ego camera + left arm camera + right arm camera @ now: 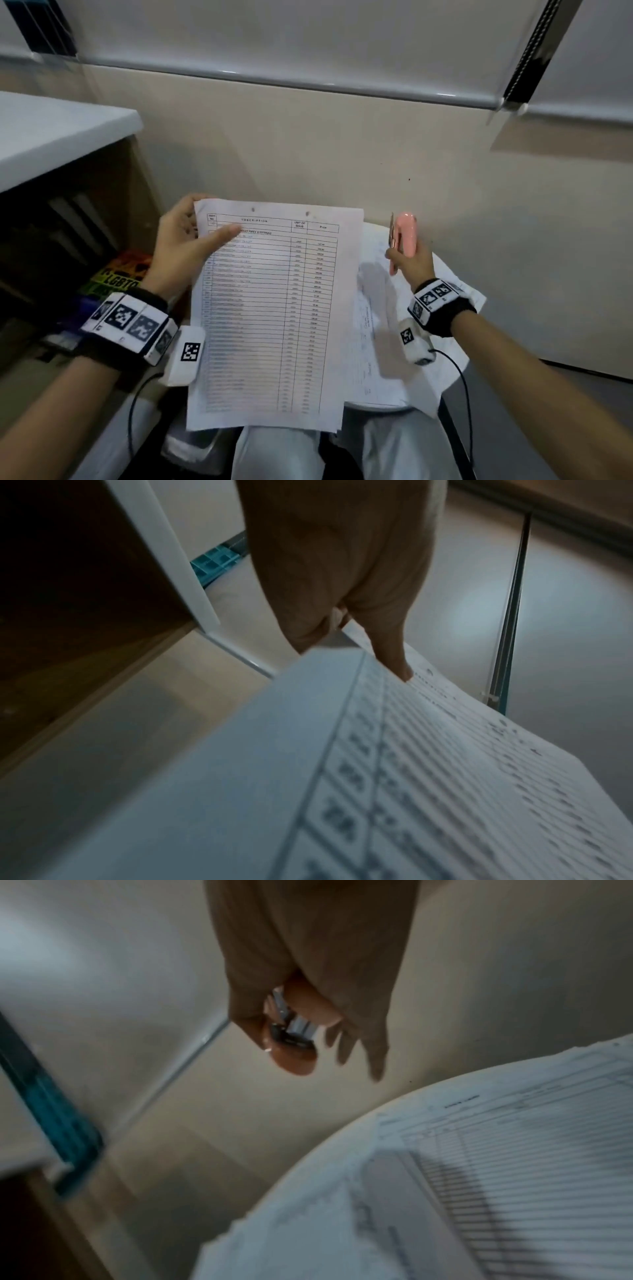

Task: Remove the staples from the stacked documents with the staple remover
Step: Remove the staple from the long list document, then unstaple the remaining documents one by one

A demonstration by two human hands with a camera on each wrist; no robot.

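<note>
Documents: printed price-list stack (274, 308) lifted over the lap, two punch holes along its top edge
Left hand (185, 246): grips the stack's upper-left corner, thumb lying across the front page
Staple remover (402, 236): pink, upright, right of the stack
Right hand (409, 262): fingers wrapped round the remover
Other papers (387, 329): spread on a round white stool (373, 407) beneath the right hand

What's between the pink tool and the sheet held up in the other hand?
Nothing solid: in the head view a gap separates the staple remover from the held document; only the table's papers lie below.
</note>
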